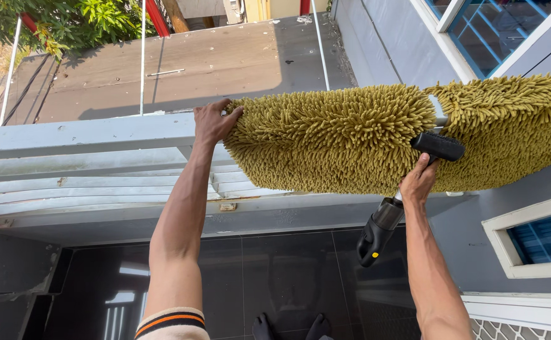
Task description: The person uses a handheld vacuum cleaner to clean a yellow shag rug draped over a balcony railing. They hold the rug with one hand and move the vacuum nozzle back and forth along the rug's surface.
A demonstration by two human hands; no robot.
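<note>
Olive-yellow shaggy microfibre mat (351, 135) hangs over the grey-white railing (80, 135). Our left hand (214, 121) clasps its left edge. Our right hand (417, 182) grips the black-and-silver handled cleaning tool (381, 230), whose head presses against the mat.

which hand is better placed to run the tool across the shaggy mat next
Right, probably. The right hand already grips the black-handled tool against the yellow mat on the railing. The left hand only pins the mat's end.
</note>
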